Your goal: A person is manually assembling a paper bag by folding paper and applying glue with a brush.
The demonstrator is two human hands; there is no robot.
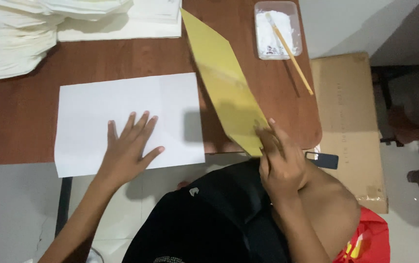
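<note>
A reddish-brown desk [19,122] is seen from above, with a brown cardboard box [350,126] standing off its right edge. A white sheet of paper [121,104] is laid near the front edge, its lower margin carried past that edge, so it could be tipped or dragged off if the pressing palm is lifted or slid. Stacks of white folded papers [34,29] are piled along the back-left corner. A yellow paper envelope [221,83] is held tilted above the desk's right half, its lower corner pinched near the front edge; it could be creased at that corner under the grip. A clear plastic tub of white paste [277,29] is set at the back-right corner, a thin wooden stick [292,53] resting in it and angled out over the desk, where it could be knocked loose by a swing of the raised envelope. The left hand [129,148] is spread flat, fingers fanned wide, pressed on the white sheet. The right hand [282,163] is closed around the envelope's lower corner.
</note>
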